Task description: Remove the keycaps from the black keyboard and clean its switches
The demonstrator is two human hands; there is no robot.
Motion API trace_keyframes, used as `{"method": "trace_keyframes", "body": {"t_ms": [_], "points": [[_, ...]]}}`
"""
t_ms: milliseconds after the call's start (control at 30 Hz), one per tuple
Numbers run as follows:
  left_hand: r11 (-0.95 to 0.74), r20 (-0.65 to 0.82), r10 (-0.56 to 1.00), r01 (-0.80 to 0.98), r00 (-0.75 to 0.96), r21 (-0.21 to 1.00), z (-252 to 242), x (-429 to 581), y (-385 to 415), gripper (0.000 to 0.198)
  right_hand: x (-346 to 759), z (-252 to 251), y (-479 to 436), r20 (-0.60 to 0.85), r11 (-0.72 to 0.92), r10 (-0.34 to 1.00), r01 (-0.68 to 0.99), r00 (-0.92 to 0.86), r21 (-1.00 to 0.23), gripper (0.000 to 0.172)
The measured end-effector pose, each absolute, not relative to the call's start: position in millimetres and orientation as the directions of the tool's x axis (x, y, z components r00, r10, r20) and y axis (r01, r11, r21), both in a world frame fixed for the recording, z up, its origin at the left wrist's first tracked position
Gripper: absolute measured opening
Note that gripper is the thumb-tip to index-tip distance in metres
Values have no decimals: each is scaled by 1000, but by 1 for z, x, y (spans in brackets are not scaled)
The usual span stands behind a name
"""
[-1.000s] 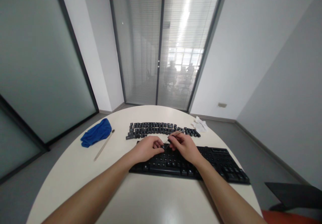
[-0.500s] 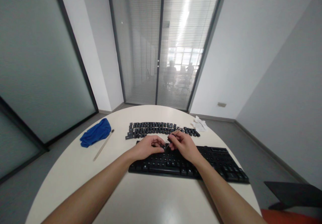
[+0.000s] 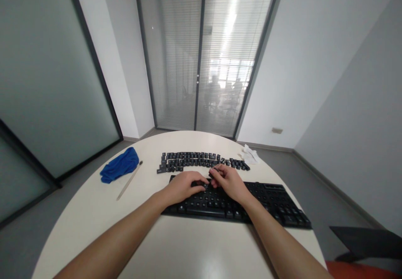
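My left hand (image 3: 184, 187) lies on the upper left part of the black keyboard (image 3: 276, 201), thumb and fingers pinched around a black keycap (image 3: 199, 183) in its top rows. My right hand (image 3: 230, 180) is right beside it, fingertips almost touching the left hand's. It is closed on a thin stick-like tool (image 3: 215, 170), of which only a short dark end shows above the fingers. Just beyond both hands, several loose black keycaps (image 3: 194, 161) lie in rows on the white round table (image 3: 176, 245).
A crumpled blue cloth (image 3: 121, 165) and a long thin stick (image 3: 129, 180) lie at the table's left. A white tissue (image 3: 250, 154) sits at the far right edge. A dark chair part (image 3: 367, 239) stands at the right. Glass doors with blinds are behind.
My right hand has tipped the thin tool down, so less of it shows, and both hands have settled lower onto the keyboard. The loose keycaps, cloth and stick have not moved.
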State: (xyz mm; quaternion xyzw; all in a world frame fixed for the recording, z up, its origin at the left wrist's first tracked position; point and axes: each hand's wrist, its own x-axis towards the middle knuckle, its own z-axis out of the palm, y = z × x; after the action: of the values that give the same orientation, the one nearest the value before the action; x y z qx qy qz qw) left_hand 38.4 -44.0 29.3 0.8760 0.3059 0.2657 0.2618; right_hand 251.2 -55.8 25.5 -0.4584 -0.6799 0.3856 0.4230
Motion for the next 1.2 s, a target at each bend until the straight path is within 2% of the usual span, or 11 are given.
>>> {"method": "trace_keyframes", "body": {"t_ms": [133, 267, 367, 433, 533, 700, 833, 1033, 1200], "points": [[-729, 315, 659, 479, 683, 488, 28, 38, -44, 18, 252, 23, -54, 210, 275, 952, 316, -224, -908, 39], [-825, 372, 555, 435, 744, 361, 29, 38, -45, 17, 251, 23, -54, 198, 266, 954, 337, -223, -903, 41], [-850, 402, 523, 425, 751, 311, 32, 38, -48, 14, 251, 23, -54, 194, 270, 952, 356, -235, -895, 40], [-852, 401, 518, 413, 756, 322, 34, 38, -50, 16, 252, 22, -53, 180, 258, 955, 363, -235, -895, 39], [-826, 443, 553, 395, 706, 402, 35, 37, -49, 17, 253, 21, -52, 156, 233, 962, 381, -223, -895, 37], [-686, 552, 723, 531, 416, 498, 25, 25, -26, 25, 255, 23, -53, 167, 250, 963, 469, -212, -847, 33], [-586, 521, 790, 651, 324, 483, 14, 12, -9, 20, 254, 28, -55, 177, 269, 958, 504, -224, -821, 35], [-507, 426, 840, 765, 335, 398, 7, 9, -7, 18, 253, 31, -57, 180, 280, 955, 510, -236, -813, 36], [-451, 388, 865, 834, 320, 318, 10, 15, -8, 14, 253, 34, -60, 208, 317, 946, 571, -249, -758, 34]]}}
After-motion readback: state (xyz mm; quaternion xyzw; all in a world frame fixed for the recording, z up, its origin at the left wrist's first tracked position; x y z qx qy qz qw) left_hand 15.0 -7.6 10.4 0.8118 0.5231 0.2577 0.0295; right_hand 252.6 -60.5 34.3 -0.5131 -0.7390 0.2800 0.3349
